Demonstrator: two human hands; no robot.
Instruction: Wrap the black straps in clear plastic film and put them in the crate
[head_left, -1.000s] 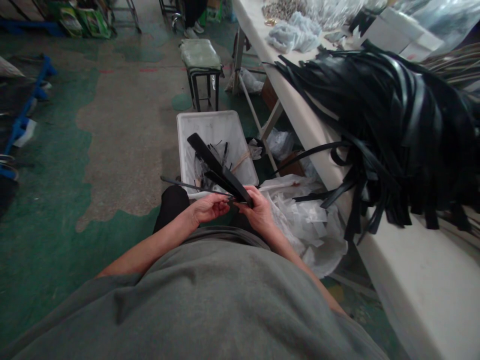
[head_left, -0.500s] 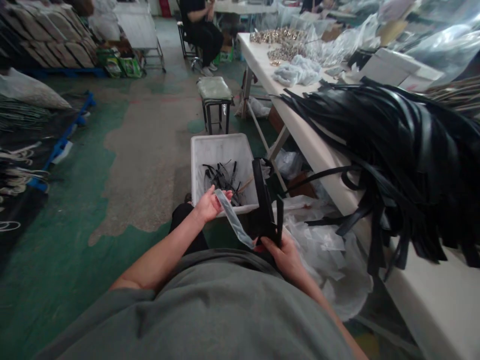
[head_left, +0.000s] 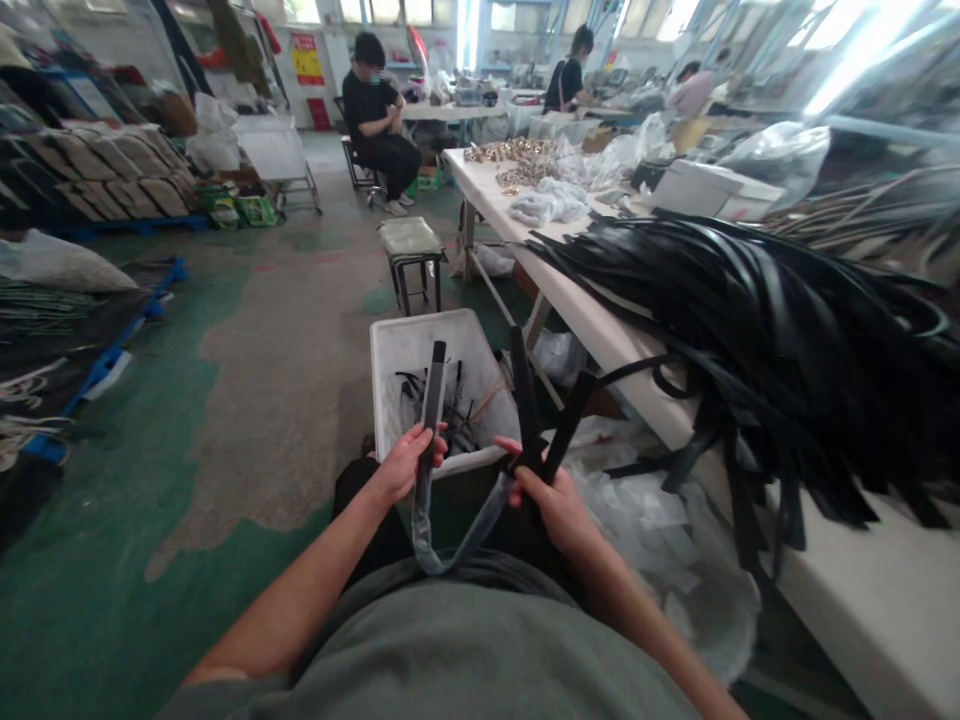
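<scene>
My left hand [head_left: 409, 462] is closed on a black strap [head_left: 433, 395] near its upright end. Clear plastic film [head_left: 429, 545] covers the strap's lower part, which bends in a U over my lap and rises towards my right hand [head_left: 546, 490]. That hand is closed on a bunch of black straps [head_left: 529, 400], whose ends stick up and spread apart. Where the film-covered strap joins the bunch is hidden by my right fingers. Beyond both hands stands a white plastic bin [head_left: 382, 400] with thin black strips [head_left: 461, 400] inside.
On the long table [head_left: 847, 590] at right lies a big heap of black straps [head_left: 712, 290], some hanging over its edge. Below it are clear plastic bags [head_left: 637, 500]. A stool [head_left: 409, 240] stands past the bin. One person [head_left: 375, 120] sits farther back. Pallets [head_left: 112, 375] lie at left.
The view has tilted up. My left hand now grips the strap with its black end raised; before, its fingers were spread beside the film. The film-covered length now sags into a U.
</scene>
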